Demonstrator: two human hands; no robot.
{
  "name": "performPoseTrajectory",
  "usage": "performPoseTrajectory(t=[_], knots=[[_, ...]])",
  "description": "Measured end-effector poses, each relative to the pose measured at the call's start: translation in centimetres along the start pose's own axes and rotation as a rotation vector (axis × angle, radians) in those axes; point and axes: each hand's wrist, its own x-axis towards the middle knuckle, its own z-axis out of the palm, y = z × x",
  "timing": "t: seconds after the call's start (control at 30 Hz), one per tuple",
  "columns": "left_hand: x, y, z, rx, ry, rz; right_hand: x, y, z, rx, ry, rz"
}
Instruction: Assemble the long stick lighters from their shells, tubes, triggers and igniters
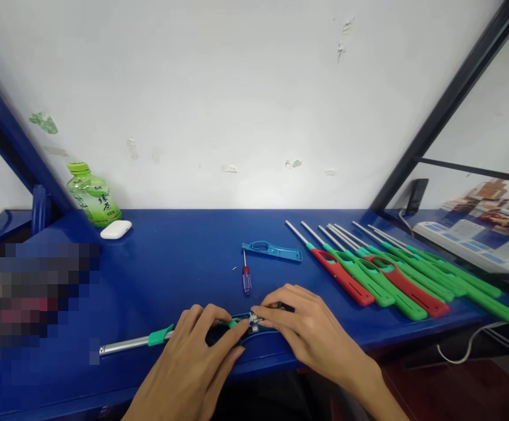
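An opened long-nosed gas lighter lies near the table's front edge, its metal tube pointing left and a teal collar behind it. My left hand is closed around its handle half, thumb and index finger pressing at the inner parts. From the right, my right hand pinches at small metallic and pale parts inside the blue shell. My fingers hide much of the mechanism. Beyond the hands lie a screwdriver with a red and purple handle, a loose blue handle shell and a tiny pin.
Several red and green long-nosed lighters lie side by side on the right of the blue table. A green tea bottle and a white earphone case stand back left. Dark frame posts flank the table.
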Motion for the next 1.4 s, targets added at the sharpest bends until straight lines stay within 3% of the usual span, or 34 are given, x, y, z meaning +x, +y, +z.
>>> performPoseTrajectory(t=[0.27,0.77,0.97,1.3,1.4], knots=[[-0.1,-0.2,0.1,0.020,0.028,0.020,0.1,0.2,-0.6,0.160,-0.042,0.036],[-0.1,-0.1,-0.3,0.105,-0.017,0.034,0.2,-0.2,-1.1,0.317,0.018,0.158],[0.0,0.1,-0.1,0.102,0.026,0.052,0.4,0.0,-0.9,0.372,0.026,0.214],[-0.1,-0.1,-0.1,0.088,0.000,0.033,0.3,-0.6,-1.0,0.260,-0.017,0.193],[-0.2,-0.1,0.0,0.086,0.004,0.028,0.5,0.2,-1.5,0.196,0.072,0.188]])
